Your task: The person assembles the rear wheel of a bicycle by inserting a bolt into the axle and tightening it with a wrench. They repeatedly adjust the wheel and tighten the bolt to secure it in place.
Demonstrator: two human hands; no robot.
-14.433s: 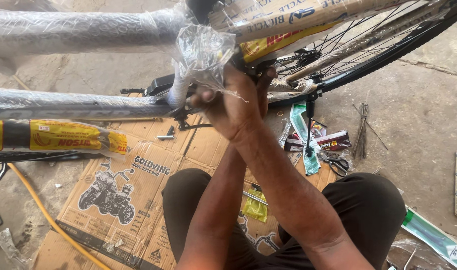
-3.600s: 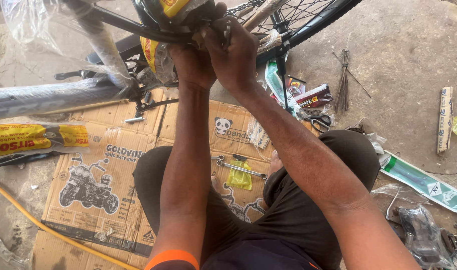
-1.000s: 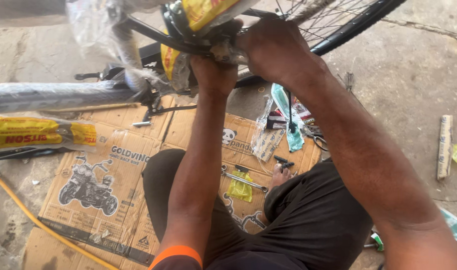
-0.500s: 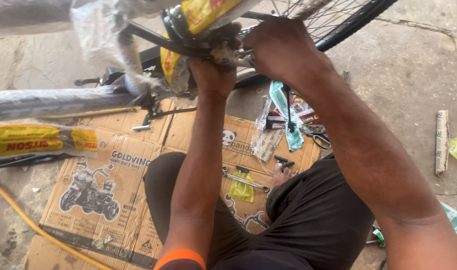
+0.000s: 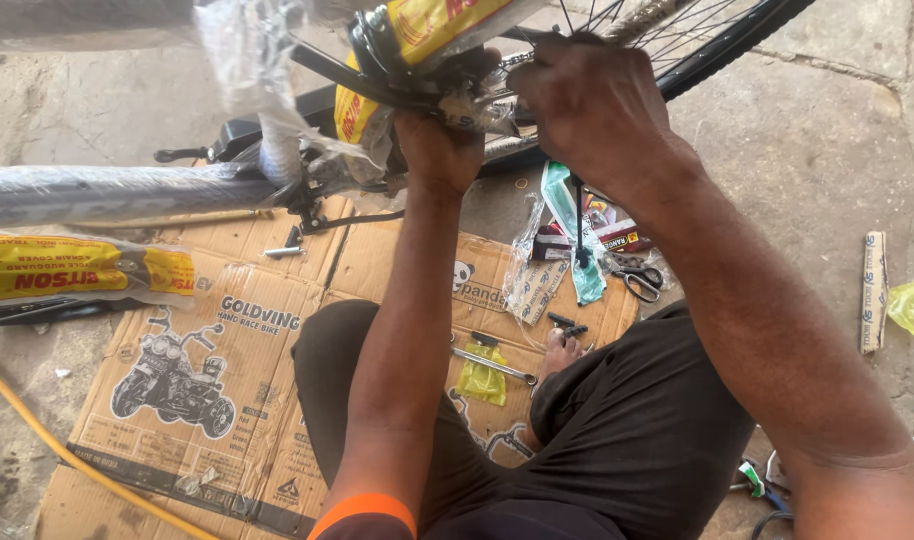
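My left hand [image 5: 439, 150] is clenched around the yellow-wrapped black bicycle frame [image 5: 377, 85], just above the flattened brown cardboard box [image 5: 227, 330]. My right hand [image 5: 592, 105] grips the metal part at the spoked black wheel [image 5: 712, 40], beside that frame.

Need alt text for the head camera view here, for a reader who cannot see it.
Both of a seated person's hands, left hand and right hand, grip the hub area of a plastic-wrapped bicycle frame beside its spoked wheel. Below, on flattened cardboard, lie a spanner and scissors.
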